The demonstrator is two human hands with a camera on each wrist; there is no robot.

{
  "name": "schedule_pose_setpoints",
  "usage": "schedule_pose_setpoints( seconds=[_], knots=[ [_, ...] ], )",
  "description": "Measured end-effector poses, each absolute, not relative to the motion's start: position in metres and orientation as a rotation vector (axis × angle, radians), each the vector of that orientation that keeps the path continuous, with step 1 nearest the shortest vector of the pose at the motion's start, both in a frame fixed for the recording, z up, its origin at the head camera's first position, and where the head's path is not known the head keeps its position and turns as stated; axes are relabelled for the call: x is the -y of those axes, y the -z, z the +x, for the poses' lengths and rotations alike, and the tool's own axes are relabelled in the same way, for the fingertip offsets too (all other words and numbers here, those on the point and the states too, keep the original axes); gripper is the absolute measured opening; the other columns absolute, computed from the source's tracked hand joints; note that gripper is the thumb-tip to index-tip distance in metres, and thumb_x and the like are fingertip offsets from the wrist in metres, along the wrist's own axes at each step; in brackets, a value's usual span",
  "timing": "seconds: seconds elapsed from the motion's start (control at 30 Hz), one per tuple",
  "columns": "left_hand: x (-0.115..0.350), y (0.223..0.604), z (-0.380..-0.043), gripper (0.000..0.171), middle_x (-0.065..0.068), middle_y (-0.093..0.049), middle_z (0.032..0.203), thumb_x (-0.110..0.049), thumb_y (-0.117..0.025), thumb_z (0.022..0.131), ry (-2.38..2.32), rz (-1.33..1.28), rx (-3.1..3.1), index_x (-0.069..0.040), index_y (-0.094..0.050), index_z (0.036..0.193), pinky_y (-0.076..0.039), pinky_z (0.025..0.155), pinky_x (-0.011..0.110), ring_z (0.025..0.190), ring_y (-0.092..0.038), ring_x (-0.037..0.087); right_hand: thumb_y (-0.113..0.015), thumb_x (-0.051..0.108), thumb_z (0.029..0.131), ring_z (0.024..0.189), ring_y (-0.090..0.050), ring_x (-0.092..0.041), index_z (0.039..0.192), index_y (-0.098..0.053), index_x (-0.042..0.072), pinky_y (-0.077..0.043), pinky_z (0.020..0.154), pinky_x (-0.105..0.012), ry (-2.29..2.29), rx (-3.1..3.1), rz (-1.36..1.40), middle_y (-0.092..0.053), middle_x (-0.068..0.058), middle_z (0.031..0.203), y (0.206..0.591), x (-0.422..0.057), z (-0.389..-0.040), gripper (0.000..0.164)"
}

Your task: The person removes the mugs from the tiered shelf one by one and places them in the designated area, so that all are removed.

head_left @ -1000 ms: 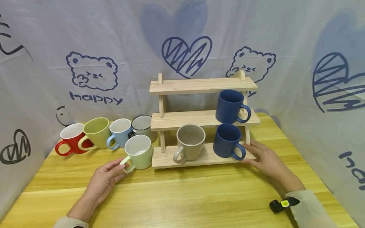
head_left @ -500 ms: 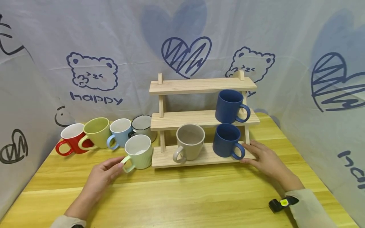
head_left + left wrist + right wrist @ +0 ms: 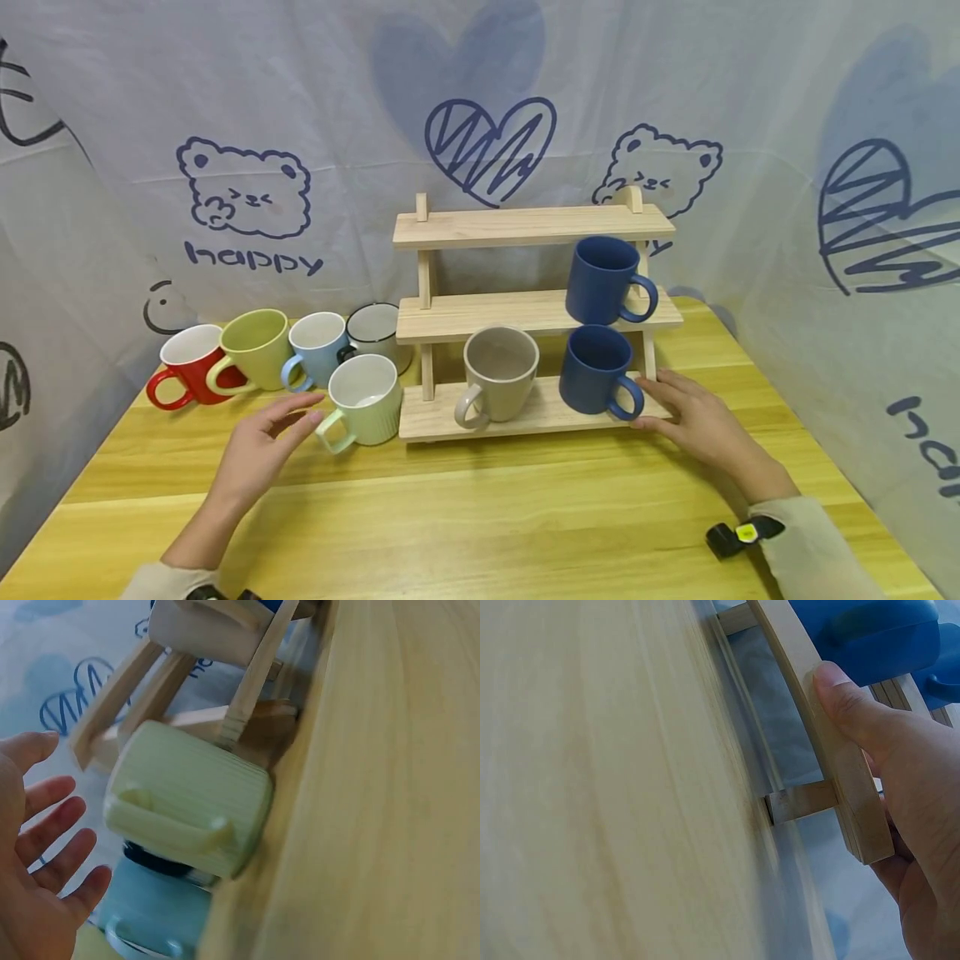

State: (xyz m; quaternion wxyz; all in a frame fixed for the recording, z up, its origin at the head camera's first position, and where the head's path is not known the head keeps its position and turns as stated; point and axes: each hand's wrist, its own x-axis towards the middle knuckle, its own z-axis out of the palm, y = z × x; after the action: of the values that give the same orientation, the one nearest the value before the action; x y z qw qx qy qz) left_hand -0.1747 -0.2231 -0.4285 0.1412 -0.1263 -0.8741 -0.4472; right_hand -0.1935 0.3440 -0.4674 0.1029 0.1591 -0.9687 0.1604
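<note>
My left hand (image 3: 261, 450) is just off the handle of a pale green ribbed mug (image 3: 367, 402), its fingers spread and holding nothing. In the left wrist view a gap shows between those fingers (image 3: 56, 832) and the mug (image 3: 187, 795). The mug stands upright on the table beside the left end of a three-tier wooden display shelf (image 3: 450, 429). My right hand (image 3: 697, 421) grips the right end of the bottom tier, thumb on the board (image 3: 859, 802) and fingers wrapped behind it. A beige mug (image 3: 501, 375) and a blue mug (image 3: 596, 371) sit on that tier.
Another blue mug (image 3: 606, 282) stands at the right of the middle tier. Behind the green mug are a grey mug with a black rim (image 3: 375, 327), a light blue mug (image 3: 318, 354), a yellow-green mug (image 3: 255, 350) and a red mug (image 3: 198, 371). A printed curtain (image 3: 352, 208) surrounds the table.
My left hand has let go of the pale green mug's handle and drawn back slightly to the left, its fingers opening. The right hand keeps its grip on the shelf.
</note>
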Motion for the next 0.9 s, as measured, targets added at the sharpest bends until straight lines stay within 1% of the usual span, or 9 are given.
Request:
schedule_pose_setpoints(
  seconds=[0.07,0.13,0.2,0.23,0.33,0.43,0.67,0.77,0.9],
  knots=[
    [0.219,0.422,-0.175,0.029,0.009,-0.065,0.122,-0.021,-0.069,0.094,1.177,-0.419,2.525,-0.008,-0.070,0.120,-0.046,0.095,0.021,0.112,-0.058,0.011,-0.071,0.052,0.085,0.128,-0.043,-0.049,0.140,-0.055,0.011,-0.040,0.097,-0.065,-0.476,2.860,0.468,-0.045,-0.027,0.143,0.467,-0.344,-0.194,0.070],
    [0.214,0.417,-0.175,0.029,0.009,-0.065,0.121,-0.022,-0.071,0.092,1.047,-0.476,2.526,-0.010,-0.070,0.118,-0.047,0.098,0.038,0.116,-0.057,0.023,-0.071,0.052,0.085,0.128,-0.043,-0.049,0.140,-0.055,0.010,-0.040,0.097,-0.066,-0.478,2.860,0.467,-0.045,-0.027,0.142,0.467,-0.344,-0.194,0.070],
    [0.210,0.412,-0.175,0.030,0.010,-0.065,0.121,-0.023,-0.072,0.091,0.947,-0.538,2.514,-0.011,-0.070,0.118,-0.046,0.095,0.051,0.115,-0.058,0.031,-0.071,0.052,0.085,0.128,-0.043,-0.049,0.140,-0.055,0.011,-0.040,0.097,-0.066,-0.478,2.858,0.469,-0.045,-0.028,0.142,0.467,-0.344,-0.194,0.070],
    [0.207,0.410,-0.175,0.030,0.010,-0.065,0.120,-0.022,-0.073,0.090,0.907,-0.575,2.502,-0.010,-0.070,0.118,-0.046,0.093,0.056,0.114,-0.058,0.032,-0.071,0.052,0.085,0.128,-0.043,-0.049,0.140,-0.055,0.011,-0.040,0.097,-0.066,-0.477,2.857,0.472,-0.045,-0.028,0.142,0.467,-0.344,-0.193,0.070],
    [0.200,0.405,-0.176,0.033,0.009,-0.066,0.119,-0.021,-0.075,0.088,0.789,-0.668,2.458,-0.011,-0.070,0.118,-0.048,0.090,0.054,0.110,-0.060,0.031,-0.071,0.051,0.085,0.127,-0.043,-0.049,0.140,-0.055,0.011,-0.040,0.097,-0.065,-0.470,2.852,0.486,-0.045,-0.028,0.142,0.467,-0.344,-0.193,0.070],
    [0.193,0.400,-0.178,0.036,0.007,-0.065,0.120,-0.022,-0.076,0.086,0.730,-0.729,2.430,-0.012,-0.069,0.120,-0.049,0.089,0.051,0.110,-0.060,0.029,-0.071,0.051,0.085,0.128,-0.042,-0.049,0.140,-0.055,0.010,-0.040,0.097,-0.066,-0.466,2.855,0.487,-0.045,-0.028,0.142,0.467,-0.344,-0.193,0.070],
    [0.176,0.387,-0.185,0.042,0.007,-0.064,0.122,-0.033,-0.074,0.087,0.642,-0.833,2.412,-0.013,-0.067,0.123,-0.049,0.092,0.048,0.113,-0.059,0.027,-0.070,0.052,0.085,0.128,-0.042,-0.050,0.141,-0.054,0.011,-0.039,0.098,-0.066,-0.464,2.864,0.474,-0.044,-0.028,0.143,0.468,-0.344,-0.193,0.071],
    [0.166,0.383,-0.189,0.046,0.007,-0.065,0.121,-0.044,-0.068,0.091,0.612,-0.904,2.368,-0.011,-0.068,0.123,-0.049,0.093,0.048,0.112,-0.059,0.027,-0.071,0.052,0.085,0.128,-0.042,-0.049,0.140,-0.055,0.011,-0.039,0.097,-0.066,-0.464,2.860,0.472,-0.044,-0.028,0.143,0.468,-0.344,-0.192,0.070],
    [0.151,0.376,-0.194,0.058,0.006,-0.065,0.119,-0.059,-0.053,0.095,0.594,-0.988,2.309,-0.010,-0.068,0.122,-0.048,0.094,0.048,0.111,-0.059,0.027,-0.070,0.052,0.085,0.129,-0.041,-0.049,0.141,-0.054,0.011,-0.039,0.098,-0.067,-0.464,2.869,0.466,-0.043,-0.028,0.144,0.467,-0.344,-0.192,0.070]
  ],
)
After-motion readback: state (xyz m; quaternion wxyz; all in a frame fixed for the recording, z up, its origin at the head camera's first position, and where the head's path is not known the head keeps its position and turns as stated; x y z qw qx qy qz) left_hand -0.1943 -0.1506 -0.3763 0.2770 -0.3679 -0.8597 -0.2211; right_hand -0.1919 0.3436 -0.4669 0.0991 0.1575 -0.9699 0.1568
